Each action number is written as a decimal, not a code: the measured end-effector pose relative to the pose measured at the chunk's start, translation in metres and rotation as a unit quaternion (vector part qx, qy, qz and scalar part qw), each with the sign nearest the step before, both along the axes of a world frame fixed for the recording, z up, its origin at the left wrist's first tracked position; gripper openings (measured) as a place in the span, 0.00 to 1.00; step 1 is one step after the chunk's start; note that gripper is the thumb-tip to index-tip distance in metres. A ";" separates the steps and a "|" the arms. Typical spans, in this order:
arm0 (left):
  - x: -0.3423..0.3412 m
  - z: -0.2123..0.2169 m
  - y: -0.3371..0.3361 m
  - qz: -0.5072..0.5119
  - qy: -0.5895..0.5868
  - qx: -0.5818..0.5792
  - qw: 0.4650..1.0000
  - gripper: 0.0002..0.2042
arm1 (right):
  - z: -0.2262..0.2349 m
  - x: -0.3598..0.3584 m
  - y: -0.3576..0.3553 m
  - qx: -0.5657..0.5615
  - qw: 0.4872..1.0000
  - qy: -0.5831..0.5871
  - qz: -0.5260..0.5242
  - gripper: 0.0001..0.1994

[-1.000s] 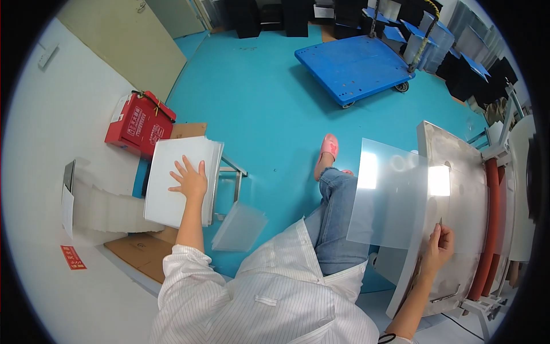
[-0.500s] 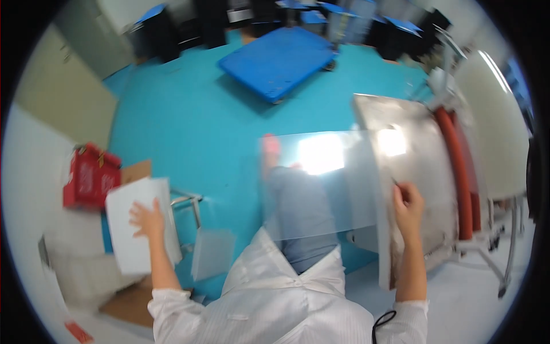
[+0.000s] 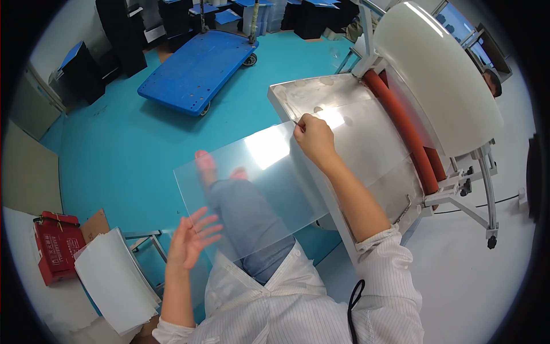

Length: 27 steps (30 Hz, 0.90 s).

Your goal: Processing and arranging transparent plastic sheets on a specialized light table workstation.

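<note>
A clear plastic sheet (image 3: pixel 246 178) lies partly on the metal table (image 3: pixel 286 92), and its left part juts out over my legs. My right hand (image 3: pixel 315 137) is closed above the table's left edge, over the sheet. A small dark tip shows at its fingertips; what it belongs to is hidden. My left hand (image 3: pixel 192 238) is open with fingers spread, holding nothing, close to the sheet's left edge. Farther left, the stack of white sheets (image 3: pixel 112 275) rests beside a metal-legged stand.
Red rollers (image 3: pixel 401 126) and a large pale roll (image 3: pixel 435 74) stand at the table's right side. A blue platform cart (image 3: pixel 189 71) is on the floor ahead. The red box (image 3: pixel 57 246) sits at far left; black stacks (image 3: pixel 83 71) line the back.
My left hand has come off the white stack and moved right toward the clear sheet. My right hand stays closed over the table's edge. The whole view has swung to the right.
</note>
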<state>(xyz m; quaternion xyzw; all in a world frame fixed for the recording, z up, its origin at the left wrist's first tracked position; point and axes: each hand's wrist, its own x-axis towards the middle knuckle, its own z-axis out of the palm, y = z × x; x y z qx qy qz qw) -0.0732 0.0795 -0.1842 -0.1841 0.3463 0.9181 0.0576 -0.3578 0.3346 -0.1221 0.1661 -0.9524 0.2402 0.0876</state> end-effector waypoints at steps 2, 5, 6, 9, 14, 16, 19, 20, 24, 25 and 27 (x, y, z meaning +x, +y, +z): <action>-0.015 0.013 0.013 0.012 0.010 0.079 0.997 0.25 | 0.001 -0.003 -0.010 0.024 1.000 -0.002 -0.012 0.06; -0.028 0.034 0.020 -0.021 0.012 -0.020 1.000 0.23 | 0.006 -0.008 -0.015 0.049 0.998 -0.025 -0.019 0.06; -0.028 0.044 0.021 -0.018 0.011 -0.041 0.999 0.23 | 0.007 -0.010 -0.015 0.049 0.998 -0.027 -0.016 0.06; -0.029 0.073 0.023 -0.008 0.012 -0.078 0.997 0.22 | 0.009 -0.014 -0.017 0.058 0.998 -0.035 -0.012 0.06; -0.034 0.109 0.033 0.010 0.021 -0.111 0.994 0.22 | 0.021 -0.017 -0.013 0.125 0.990 -0.065 -0.009 0.05; -0.037 0.119 0.036 0.009 0.022 -0.136 0.990 0.21 | 0.019 -0.007 0.004 0.131 0.990 -0.055 0.004 0.05; -0.038 0.121 0.038 0.018 0.028 -0.137 0.990 0.21 | 0.030 0.050 0.038 0.145 0.987 -0.059 0.038 0.04; -0.039 0.121 0.038 0.014 0.028 -0.132 0.991 0.21 | 0.035 0.076 0.056 0.141 0.987 -0.064 0.045 0.04; -0.041 0.117 0.042 0.026 0.023 -0.138 0.990 0.21 | 0.051 0.160 0.117 0.156 0.978 -0.140 0.010 0.04; -0.040 0.114 0.041 0.035 0.022 -0.143 0.989 0.21 | 0.058 0.163 0.125 0.159 0.977 -0.142 0.001 0.04; -0.026 0.106 0.031 0.062 0.021 -0.144 0.987 0.21 | 0.067 0.169 0.130 0.071 0.973 -0.217 0.037 0.05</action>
